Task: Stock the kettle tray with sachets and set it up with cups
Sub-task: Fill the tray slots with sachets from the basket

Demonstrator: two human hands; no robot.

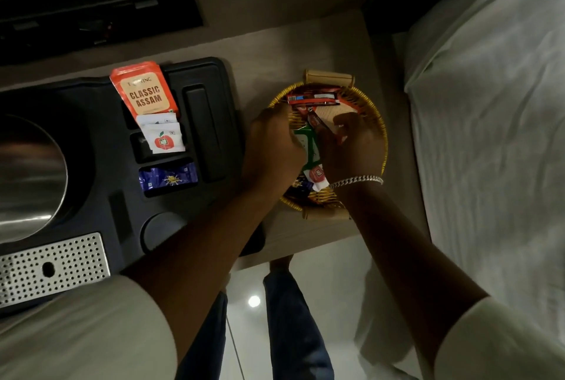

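Note:
A dark kettle tray (101,147) lies on the counter at the left. Its small compartments hold an orange Classic Assam tea sachet (143,90), white sachets with a red apple (163,136) and a blue sachet (168,177). To its right stands a round yellow wicker basket (377,122) with more sachets. Both hands are inside the basket. My left hand (272,147) grips a green and white sachet (307,141). My right hand (351,147), with a silver bracelet, pinches a thin brown stick sachet (316,122).
A steel kettle (27,177) fills the tray's round well at the far left, with a perforated metal drip plate (55,263) in front. A white bed (489,135) borders the counter on the right. A dark wall panel (91,12) is behind.

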